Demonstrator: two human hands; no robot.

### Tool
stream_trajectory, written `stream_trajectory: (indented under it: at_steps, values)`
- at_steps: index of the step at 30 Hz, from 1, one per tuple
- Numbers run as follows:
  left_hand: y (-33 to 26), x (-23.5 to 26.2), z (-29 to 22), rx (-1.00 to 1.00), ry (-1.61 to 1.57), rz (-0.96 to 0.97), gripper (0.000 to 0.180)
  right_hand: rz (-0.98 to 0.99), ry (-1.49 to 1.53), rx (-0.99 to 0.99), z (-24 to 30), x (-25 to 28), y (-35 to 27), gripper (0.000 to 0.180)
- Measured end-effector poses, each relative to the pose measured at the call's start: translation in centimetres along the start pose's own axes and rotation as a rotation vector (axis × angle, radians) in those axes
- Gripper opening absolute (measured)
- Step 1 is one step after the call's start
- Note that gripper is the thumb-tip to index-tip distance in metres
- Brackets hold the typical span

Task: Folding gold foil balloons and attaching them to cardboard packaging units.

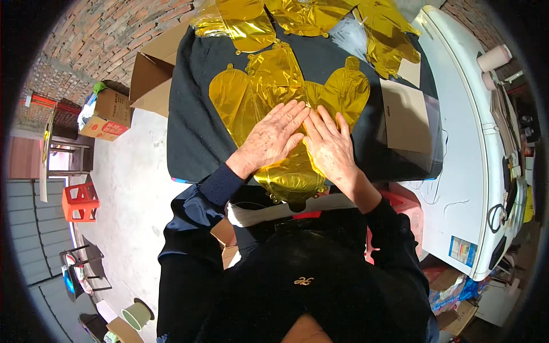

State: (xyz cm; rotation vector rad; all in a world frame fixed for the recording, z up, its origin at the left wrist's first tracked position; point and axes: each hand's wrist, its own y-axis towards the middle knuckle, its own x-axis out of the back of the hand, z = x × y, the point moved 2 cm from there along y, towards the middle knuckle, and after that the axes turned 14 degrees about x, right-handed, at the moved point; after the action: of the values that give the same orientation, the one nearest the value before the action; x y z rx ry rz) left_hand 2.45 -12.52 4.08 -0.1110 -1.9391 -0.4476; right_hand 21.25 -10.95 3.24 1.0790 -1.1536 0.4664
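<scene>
A flat gold foil balloon (229,97) with rounded lobes lies on the table's black cloth (191,126) in front of me. My left hand (271,137) rests on its middle, palm down with the fingers stretched out. Beside it my right hand (331,143) also lies flat on the foil, fingertips almost meeting those of the left. Both hands press on the sheet and hold nothing between the fingers. The balloon's lower end (291,177) reaches over the table's near edge. Parts of it are hidden under my hands.
More gold foil balloons (309,17) lie along the far side. Beige card (407,117) in clear plastic sits at the right, near a long white appliance (457,143). An open cardboard box (151,80) adjoins the table's left. A red stool (80,202) stands farther left.
</scene>
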Motion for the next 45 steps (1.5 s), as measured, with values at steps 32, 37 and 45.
stream_trajectory:
  at_steps: [32,37,45]
  values:
    - [0.1,-0.2,0.0,-0.033,0.0,0.016,0.059,0.529,0.432,-0.527,-14.9,-4.2,19.1,0.048]
    - [0.1,-0.3,0.0,-0.034,0.0,0.01,0.059,0.538,0.329,-0.491,-14.2,-3.8,18.8,0.043]
    - [0.0,-0.4,0.1,-0.028,0.024,0.01,0.059,0.501,0.416,-0.646,-13.0,-2.7,19.1,0.034]
